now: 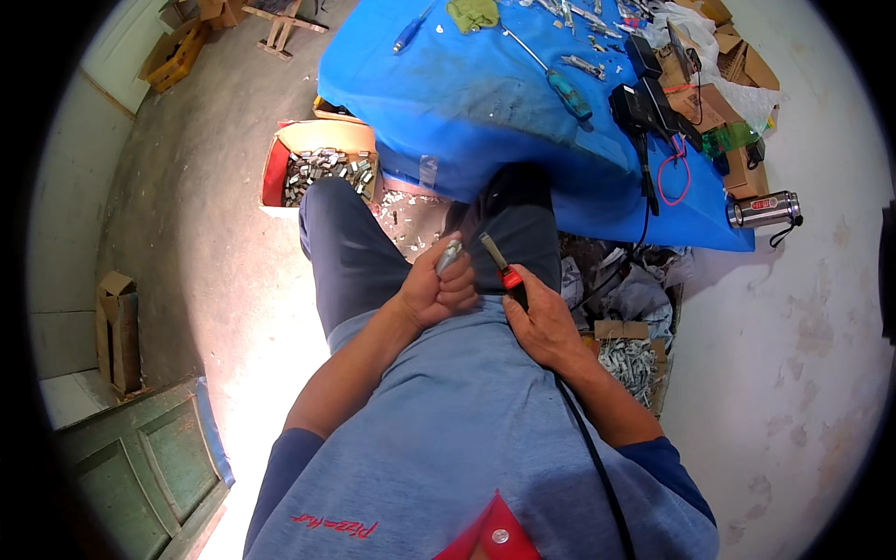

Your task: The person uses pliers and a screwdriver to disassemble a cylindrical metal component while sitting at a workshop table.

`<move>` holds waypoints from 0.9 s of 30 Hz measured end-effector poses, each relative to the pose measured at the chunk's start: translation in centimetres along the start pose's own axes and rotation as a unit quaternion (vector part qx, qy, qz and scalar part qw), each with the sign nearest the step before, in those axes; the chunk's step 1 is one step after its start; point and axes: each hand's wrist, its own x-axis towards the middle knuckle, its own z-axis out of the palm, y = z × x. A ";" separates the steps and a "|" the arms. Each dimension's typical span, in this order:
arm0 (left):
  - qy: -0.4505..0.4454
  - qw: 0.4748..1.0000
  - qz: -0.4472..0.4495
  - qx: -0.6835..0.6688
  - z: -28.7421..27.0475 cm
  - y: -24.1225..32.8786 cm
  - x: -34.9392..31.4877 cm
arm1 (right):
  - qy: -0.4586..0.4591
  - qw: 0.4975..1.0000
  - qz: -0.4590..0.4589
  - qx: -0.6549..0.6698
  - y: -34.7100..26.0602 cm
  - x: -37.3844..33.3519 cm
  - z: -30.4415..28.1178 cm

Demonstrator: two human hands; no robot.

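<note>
Above my lap, my left hand (439, 287) is closed around a small silvery metal piece (450, 257), whose top end sticks out past the thumb; the rest is hidden in the fist. Just to its right, my right hand (545, 322) grips a soldering iron (511, 277) by its red and black handle. The iron's metal shaft tilts up and left, with its tip near the metal piece but apart from it. From the lower end of the grip a black cord (590, 439) runs down over my shirt.
A blue-covered table (448, 112) stands ahead, bearing a teal-handled screwdriver (567, 93), a blue-handled screwdriver (408, 35), a green cloth (472, 13) and black power adapters (642, 110). A steel flask (765, 209) lies at right. Left of my knees, a box (280, 177) contains small metal parts.
</note>
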 end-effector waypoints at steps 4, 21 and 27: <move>0.015 1.000 0.000 0.007 -0.1 0.0 0.0 | -0.007 0.999 -0.021 -0.044 -0.4 -0.1 -0.3; -0.016 0.999 -0.047 -0.008 -0.4 -0.3 0.2 | 0.049 0.999 0.016 0.004 0.2 1.9 0.4; -0.001 0.999 -0.048 -0.011 -0.2 -0.2 0.0 | 0.040 0.996 0.014 0.078 -0.5 3.5 0.2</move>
